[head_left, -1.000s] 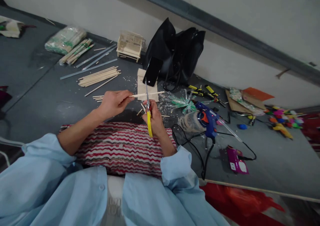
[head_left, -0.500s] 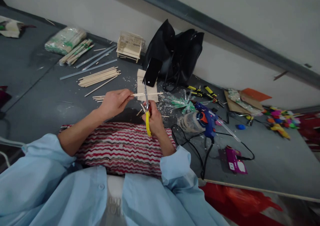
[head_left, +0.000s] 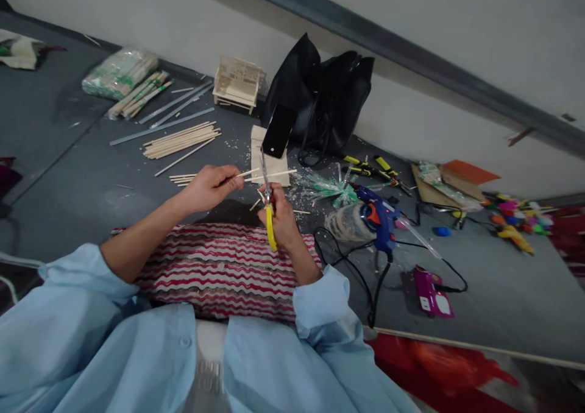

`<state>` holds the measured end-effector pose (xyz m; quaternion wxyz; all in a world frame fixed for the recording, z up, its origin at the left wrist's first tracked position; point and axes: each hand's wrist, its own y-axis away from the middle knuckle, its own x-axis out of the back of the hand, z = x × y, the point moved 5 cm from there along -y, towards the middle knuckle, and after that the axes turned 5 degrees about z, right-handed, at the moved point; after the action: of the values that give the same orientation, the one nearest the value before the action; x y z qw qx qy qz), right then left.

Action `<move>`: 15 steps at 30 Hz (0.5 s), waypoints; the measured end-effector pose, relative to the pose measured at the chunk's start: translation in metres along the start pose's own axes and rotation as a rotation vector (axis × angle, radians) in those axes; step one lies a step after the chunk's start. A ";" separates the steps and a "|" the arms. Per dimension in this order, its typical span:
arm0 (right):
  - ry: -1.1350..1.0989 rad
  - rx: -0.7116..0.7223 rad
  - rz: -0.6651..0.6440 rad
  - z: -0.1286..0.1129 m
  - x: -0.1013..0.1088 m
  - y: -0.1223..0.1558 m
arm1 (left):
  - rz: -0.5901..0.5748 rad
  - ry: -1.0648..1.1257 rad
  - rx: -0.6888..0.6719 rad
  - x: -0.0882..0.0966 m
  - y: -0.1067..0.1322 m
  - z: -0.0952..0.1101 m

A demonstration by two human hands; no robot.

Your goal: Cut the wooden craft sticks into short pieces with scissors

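Note:
My left hand [head_left: 214, 186] pinches thin wooden sticks [head_left: 280, 173]; one longer stick reaches right, past the scissors, and a shorter end points up beside it. My right hand [head_left: 280, 218] is wrapped round the yellow handles of a pair of scissors [head_left: 270, 227], whose blades point away from me and meet the sticks. Whether the blades are parted is too small to tell. Below the blades lie short cut stick pieces [head_left: 256, 204]. Beyond them a black phone [head_left: 280, 131] rests on a beige cloth [head_left: 257, 136]. A pile of sticks [head_left: 183, 140] lies to the left.
Behind stand a small wooden model [head_left: 237, 84] and a black bag [head_left: 315, 96]. To the right, a blue glue gun [head_left: 382, 218] rests on a plastic bottle [head_left: 345, 223], its cord looping over the table. Pliers [head_left: 365, 168] and a purple box [head_left: 432, 292] lie there too. A striped cushion [head_left: 219, 270] covers my lap.
The stick ends near my left fingers have spread apart, where they lay nearly in line before. My left hand has shifted slightly; the scissors have barely moved.

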<state>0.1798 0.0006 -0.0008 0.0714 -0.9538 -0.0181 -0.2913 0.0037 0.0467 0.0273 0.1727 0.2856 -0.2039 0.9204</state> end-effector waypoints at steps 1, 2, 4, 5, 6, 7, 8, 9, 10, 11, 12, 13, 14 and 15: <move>-0.007 0.001 -0.001 0.000 0.000 0.000 | 0.001 0.006 0.001 0.000 0.000 0.000; -0.014 0.003 -0.001 0.001 0.000 0.000 | 0.004 0.010 -0.001 0.000 0.000 0.000; -0.021 0.009 0.006 0.001 0.000 0.000 | 0.015 0.013 -0.006 -0.001 0.000 0.000; -0.020 0.009 0.009 0.001 0.000 0.000 | 0.020 0.011 -0.008 -0.001 0.001 0.000; -0.015 0.007 0.012 0.001 0.001 0.001 | 0.028 0.005 -0.008 -0.001 0.001 -0.001; -0.009 0.003 0.014 0.001 0.001 0.001 | 0.037 -0.005 -0.007 -0.001 0.001 -0.001; 0.000 -0.001 0.014 0.001 0.001 0.000 | 0.047 -0.019 -0.006 -0.002 0.001 -0.001; 0.009 -0.005 0.018 0.001 0.001 0.000 | 0.060 -0.037 -0.007 -0.002 0.001 -0.001; 0.019 -0.007 0.020 0.001 0.002 0.000 | 0.074 -0.055 -0.012 -0.003 0.002 0.000; 0.027 -0.008 0.020 0.001 0.002 -0.001 | 0.091 -0.073 -0.018 -0.003 0.002 0.000; 0.034 -0.005 0.021 0.001 0.003 -0.001 | 0.112 -0.089 -0.025 -0.002 0.002 0.000; 0.037 0.001 0.025 0.001 0.004 -0.001 | 0.136 -0.102 -0.028 -0.001 0.002 -0.001; 0.038 0.008 0.033 0.001 0.005 -0.001 | 0.165 -0.111 -0.025 0.000 0.002 -0.002; 0.032 0.018 0.041 0.002 0.005 -0.001 | 0.201 -0.115 -0.013 0.003 0.002 -0.003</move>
<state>0.1849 0.0021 0.0010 0.0861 -0.9485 -0.0001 -0.3049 -0.0012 0.0471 0.0263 0.0693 0.3147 -0.2469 0.9139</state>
